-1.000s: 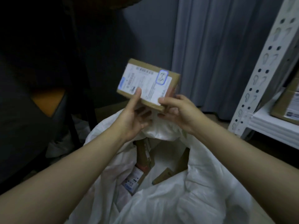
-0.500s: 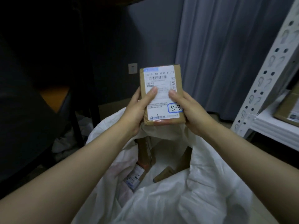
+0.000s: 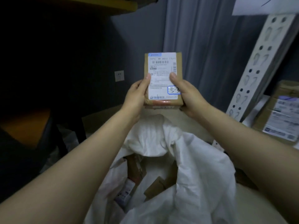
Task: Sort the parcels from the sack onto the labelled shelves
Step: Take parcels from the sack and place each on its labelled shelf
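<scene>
A small brown cardboard parcel (image 3: 163, 65) with a white shipping label stands upright in front of me, its label facing me. A blue-outlined box on the label carries a handwritten mark. My left hand (image 3: 135, 97) grips the parcel's left edge with the thumb on the label. My right hand (image 3: 188, 96) grips the right edge, thumb also on the label. Below my arms lies the open white sack (image 3: 191, 167), with several brown parcels (image 3: 135, 168) inside it.
A white perforated shelf upright (image 3: 258, 65) rises at the right. Beside it a shelf holds a large labelled cardboard box (image 3: 278, 113). Grey curtain (image 3: 202, 46) hangs behind. A dark chair with an orange seat (image 3: 24, 126) stands at the left. A wall socket (image 3: 119, 75) is on the dark wall.
The parcel turned from lying tilted sideways to upright with its label facing me, and both hands lifted it slightly higher. My view has tilted up a little.
</scene>
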